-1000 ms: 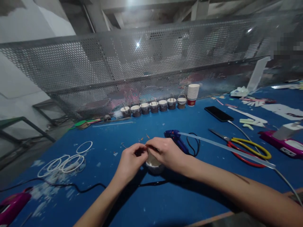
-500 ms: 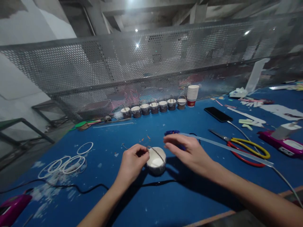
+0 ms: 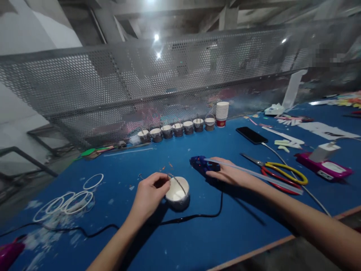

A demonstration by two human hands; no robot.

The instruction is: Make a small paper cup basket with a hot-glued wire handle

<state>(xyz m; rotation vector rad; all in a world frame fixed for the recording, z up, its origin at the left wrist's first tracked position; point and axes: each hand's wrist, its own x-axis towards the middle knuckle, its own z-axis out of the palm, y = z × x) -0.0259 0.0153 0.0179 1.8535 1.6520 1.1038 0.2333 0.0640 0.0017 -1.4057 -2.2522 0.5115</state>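
Note:
In the head view a small cup (image 3: 178,201), white inside with a dark wrapped outer wall, stands upright in front of me. My left hand (image 3: 152,190) is closed at its left rim, pinching one end of a thin brown twisted cord (image 3: 180,185). The cord slants down into the cup; the fingers hide its pinched end. To the right, my right hand (image 3: 227,173) is closed around the handle of a blue glue gun (image 3: 200,163) lying on the table. A long translucent glue stick (image 3: 251,171) juts from the gun's back, over my wrist.
Several similar cups (image 3: 177,130) line the back beside a stack of paper cups (image 3: 222,113). Scissors (image 3: 275,171), a phone (image 3: 251,135) and a magenta power strip (image 3: 323,165) lie right. White rings (image 3: 76,202) lie left. A black cable (image 3: 191,217) crosses in front of the cup.
My right hand has come down from above the glue gun and taken hold of it. My left hand still pinches the cord at the cup. The whole view has shifted slightly.

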